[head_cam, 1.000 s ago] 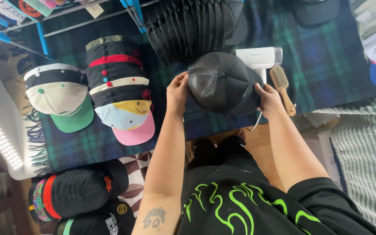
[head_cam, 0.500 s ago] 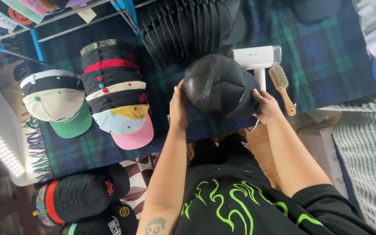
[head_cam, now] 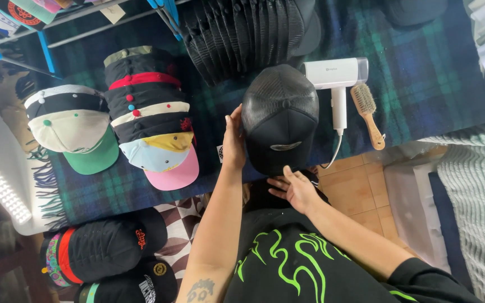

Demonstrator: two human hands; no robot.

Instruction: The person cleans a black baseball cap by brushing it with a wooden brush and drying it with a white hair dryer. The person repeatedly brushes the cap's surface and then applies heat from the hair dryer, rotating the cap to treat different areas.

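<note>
Hands, 2: left hand [head_cam: 234, 140] flat against 1 black cap [head_cam: 279, 118], right hand [head_cam: 294, 189] spread beneath its brim.

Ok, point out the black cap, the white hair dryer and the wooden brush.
black cap [head_cam: 280, 120]: head view, on its crown front.
white hair dryer [head_cam: 332, 73]: head view, on its barrel.
wooden brush [head_cam: 364, 101]: head view, on its bristle head.

Cap stack [head_cam: 152, 118] and dryer [head_cam: 335, 81] flank the cap [head_cam: 280, 118].

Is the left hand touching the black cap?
Touching: the head view shows the left hand pressed flat against the black cap's side, with no gap.
</note>
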